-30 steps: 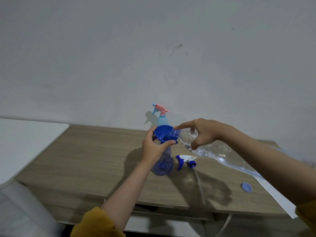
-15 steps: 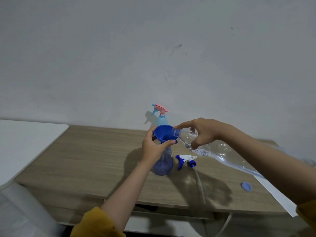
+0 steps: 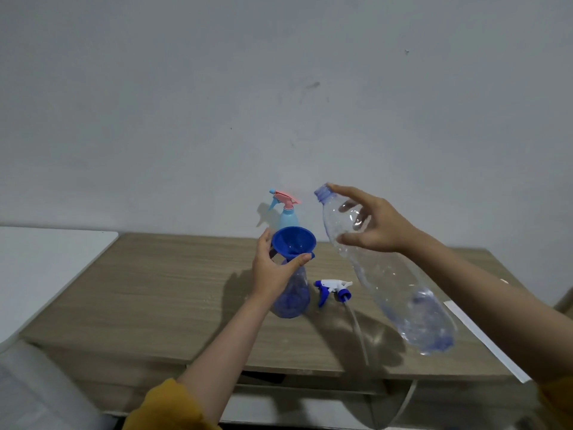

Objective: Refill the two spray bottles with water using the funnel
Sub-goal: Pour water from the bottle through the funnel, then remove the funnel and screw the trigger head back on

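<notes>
A plain grey-white painted wall (image 3: 279, 88), lightly scuffed, fills the upper half. Below it runs a light wood-grain counter (image 3: 155, 290). At nine o'clock sits a white tabletop (image 3: 40, 268); at four o'clock, a white strip (image 3: 483, 339) lies on the wood.

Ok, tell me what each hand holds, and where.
Left hand grips the blue funnel at its neck; right hand holds the clear water bottle near its shoulder.

No words or numbers can be read on anything here. The clear water bottle (image 3: 384, 274) has no label, and the white strip (image 3: 483, 339) lying just beside it on the table shows no writing.
</notes>
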